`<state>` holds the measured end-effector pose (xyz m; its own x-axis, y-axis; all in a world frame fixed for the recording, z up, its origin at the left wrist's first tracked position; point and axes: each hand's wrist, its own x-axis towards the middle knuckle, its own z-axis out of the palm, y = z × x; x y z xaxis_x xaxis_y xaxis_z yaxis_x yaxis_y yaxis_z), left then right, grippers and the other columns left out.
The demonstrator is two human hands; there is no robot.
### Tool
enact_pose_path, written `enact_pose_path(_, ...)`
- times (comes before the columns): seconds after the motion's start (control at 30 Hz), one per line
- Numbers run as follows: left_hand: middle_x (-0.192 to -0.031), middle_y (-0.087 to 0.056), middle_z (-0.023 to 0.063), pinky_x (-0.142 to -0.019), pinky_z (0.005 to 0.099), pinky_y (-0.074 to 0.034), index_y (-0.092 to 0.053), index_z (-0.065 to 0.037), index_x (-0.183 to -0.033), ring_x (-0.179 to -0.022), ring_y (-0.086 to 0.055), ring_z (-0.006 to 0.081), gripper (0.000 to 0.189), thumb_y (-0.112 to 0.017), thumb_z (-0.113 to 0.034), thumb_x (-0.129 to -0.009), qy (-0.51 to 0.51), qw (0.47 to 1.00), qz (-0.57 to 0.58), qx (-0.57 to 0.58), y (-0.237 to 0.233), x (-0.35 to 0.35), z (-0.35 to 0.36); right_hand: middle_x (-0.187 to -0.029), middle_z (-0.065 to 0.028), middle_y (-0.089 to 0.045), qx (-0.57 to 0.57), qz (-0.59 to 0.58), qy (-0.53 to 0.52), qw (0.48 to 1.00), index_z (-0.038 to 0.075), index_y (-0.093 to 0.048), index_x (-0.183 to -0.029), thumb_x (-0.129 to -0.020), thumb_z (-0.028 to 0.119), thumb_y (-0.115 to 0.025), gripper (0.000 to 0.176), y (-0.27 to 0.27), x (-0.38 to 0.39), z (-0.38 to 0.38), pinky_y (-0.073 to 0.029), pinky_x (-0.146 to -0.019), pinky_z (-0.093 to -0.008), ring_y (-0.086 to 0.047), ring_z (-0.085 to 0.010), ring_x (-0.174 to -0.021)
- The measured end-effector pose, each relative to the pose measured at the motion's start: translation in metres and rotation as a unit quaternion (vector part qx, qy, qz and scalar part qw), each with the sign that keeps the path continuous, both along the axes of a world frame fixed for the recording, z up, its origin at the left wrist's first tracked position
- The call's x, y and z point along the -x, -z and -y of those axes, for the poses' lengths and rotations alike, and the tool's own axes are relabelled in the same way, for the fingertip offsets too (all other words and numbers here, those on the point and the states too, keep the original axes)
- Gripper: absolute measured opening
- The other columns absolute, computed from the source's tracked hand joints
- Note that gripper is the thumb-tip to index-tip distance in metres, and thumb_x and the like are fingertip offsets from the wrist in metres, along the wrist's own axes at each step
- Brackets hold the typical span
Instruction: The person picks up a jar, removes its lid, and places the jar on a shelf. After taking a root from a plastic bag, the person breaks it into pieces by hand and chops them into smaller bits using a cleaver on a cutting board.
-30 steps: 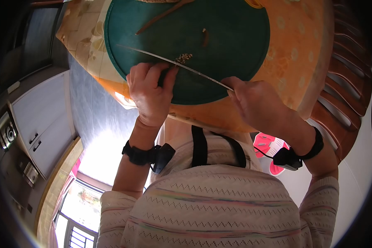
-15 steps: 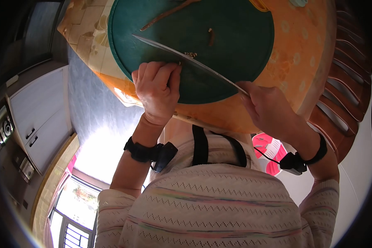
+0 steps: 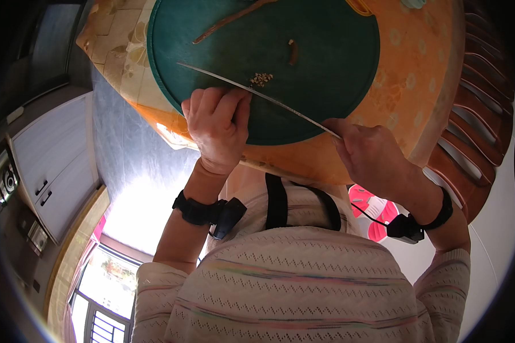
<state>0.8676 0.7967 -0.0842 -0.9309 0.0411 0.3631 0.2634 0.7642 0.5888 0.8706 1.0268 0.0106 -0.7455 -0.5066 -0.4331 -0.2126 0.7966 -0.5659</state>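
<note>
My right hand [image 3: 366,147] is closed round the handle end of a long knife [image 3: 269,100], whose blade reaches up and left over a round green board [image 3: 326,74]. My left hand [image 3: 218,123] rests on the board's near edge, fingers curled into a pinch beside the blade; what it pinches is hidden. Just beyond the blade lies a small heap of chopped bits [image 3: 261,79]. Farther up the board are a short brown piece [image 3: 293,52] and a long thin brown stick [image 3: 229,23].
An orange patterned tablecloth [image 3: 406,74] lies under the board. Yellow handles [image 3: 359,7] touch the board's far edge. A brown slatted chair [image 3: 469,154] stands at the right, and a pink and white item [image 3: 375,211] is below the table edge.
The knife has moved nearer to me, its tip now lower, uncovering more of the chopped bits. My right hand has shifted slightly toward me with it; my left hand has barely moved.
</note>
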Motion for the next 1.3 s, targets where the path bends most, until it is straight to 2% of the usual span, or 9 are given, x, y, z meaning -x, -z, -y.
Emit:
enact_pose_path(0.2, -0.082, -0.061, 0.0037, -0.075, 0.0317, -0.038, -0.067, -0.004, -0.083, -0.081, -0.056, 0.0219, 0.015, -0.071, 0.002, -0.069, 0.021, 0.999, 0.024, 0.003, -0.002, -0.003, 0.004, -0.061, -0.0145, -0.058, -0.029, 0.023, -0.024, 0.999, 0.0, -0.052, -0.094, -0.082, 0.002, -0.053, 0.012, -0.002, 0.007, 0.006, -0.048, -0.049, -0.0397, -0.062, -0.0319, -0.057)
enact_pose_path(0.3, -0.082, -0.062, 0.003, -0.075, 0.0313, -0.038, -0.068, -0.005, -0.083, -0.081, -0.056, 0.0212, 0.016, -0.071, 0.002, -0.069, 0.025, 0.999, 0.028, 0.002, -0.002, -0.003, 0.002, -0.065, -0.0165, -0.059, -0.056, 0.05, -0.019, 0.997, 0.001, -0.056, -0.109, -0.09, 0.008, -0.053, 0.021, 0.006, 0.004, 0.007, -0.049, -0.053, -0.0382, -0.061, -0.0319, -0.059)
enact_pose_path(0.37, -0.082, -0.062, 0.0026, -0.075, 0.0313, -0.038, -0.068, -0.006, -0.083, -0.08, -0.056, 0.0208, 0.016, -0.071, 0.002, -0.069, 0.028, 0.999, 0.029, 0.003, -0.002, -0.003, 0.003, -0.06, -0.0152, -0.058, -0.007, -0.007, -0.012, 1.0, -0.001, -0.053, -0.095, -0.081, 0.003, -0.056, 0.015, 0.011, 0.0, 0.007, -0.047, -0.049, -0.04, -0.061, -0.033, -0.057)
enact_pose_path(0.5, -0.081, -0.063, 0.0028, -0.075, 0.0311, -0.039, -0.068, -0.006, -0.082, -0.08, -0.057, 0.0202, 0.015, -0.072, 0.002, -0.07, 0.02, 1.0, 0.016, -0.002, -0.001, -0.003, 0.004, -0.061, -0.0153, -0.058, 0.035, 0.05, 0.054, 0.997, -0.002, -0.055, -0.099, -0.081, 0.004, -0.057, 0.018, 0.004, 0.003, 0.006, -0.047, -0.05, -0.0398, -0.061, -0.0329, -0.057)
enact_pose_path(0.7, -0.082, -0.063, 0.0037, -0.075, 0.0313, -0.039, -0.068, -0.005, -0.082, -0.08, -0.057, 0.0209, 0.014, -0.072, 0.001, -0.07, 0.017, 1.0, 0.018, -0.003, 0.001, -0.001, -0.003, -0.062, -0.0148, -0.059, 0.016, 0.016, 0.03, 0.999, -0.001, -0.056, -0.102, -0.083, 0.003, -0.056, 0.02, 0.0, 0.004, -0.005, -0.048, -0.05, -0.0379, -0.061, -0.0312, -0.058)
enact_pose_path(0.77, -0.083, -0.063, 0.0038, -0.075, 0.0315, -0.039, -0.068, -0.005, -0.082, -0.081, -0.056, 0.0212, 0.015, -0.072, 0.001, -0.07, 0.018, 1.0, 0.02, -0.005, 0.003, 0.0, -0.004, -0.072, -0.017, -0.062, -0.029, 0.06, 0.002, 0.998, 0.0, -0.057, -0.112, -0.09, 0.006, -0.051, 0.023, -0.004, 0.004, -0.006, -0.05, -0.055, -0.0379, -0.062, -0.0323, -0.062)
enact_pose_path(0.87, -0.075, -0.059, -0.0014, -0.068, 0.031, -0.034, -0.068, -0.01, -0.079, -0.072, -0.053, 0.0179, 0.016, -0.073, -0.001, -0.066, 0.014, 1.0, -0.02, -0.008, 0.007, 0.002, -0.004, -0.063, -0.0136, -0.06, -0.011, -0.002, -0.007, 1.0, -0.001, -0.056, -0.1, -0.081, 0.001, -0.055, 0.019, -0.001, 0.001, -0.005, -0.048, -0.049, -0.0375, -0.062, -0.0302, -0.058)
enact_pose_path(0.97, -0.075, -0.058, -0.0011, -0.068, 0.0313, -0.034, -0.067, -0.01, -0.078, -0.071, -0.052, 0.0184, 0.016, -0.073, -0.001, -0.065, 0.015, 1.0, -0.019, -0.012, 0.006, 0.003, -0.004, -0.073, -0.0144, -0.063, -0.043, 0.027, -0.027, 0.998, 0.002, -0.056, -0.111, -0.089, 0.006, -0.052, 0.022, 0.001, 0.002, -0.004, -0.05, -0.055, -0.037, -0.062, -0.0306, -0.061)
enact_pose_path(1.3, -0.076, -0.059, 0.0, -0.068, 0.0314, -0.035, -0.068, -0.008, -0.08, -0.073, -0.053, 0.0189, 0.018, -0.071, 0.001, -0.065, 0.029, 0.999, -0.009, -0.01, 0.002, 0.001, -0.004, -0.07, -0.0138, -0.062, -0.05, -0.005, -0.025, 0.998, 0.002, -0.056, -0.108, -0.088, 0.006, -0.054, 0.021, 0.005, 0.002, 0.006, -0.05, -0.054, -0.0377, -0.062, -0.0318, -0.062)
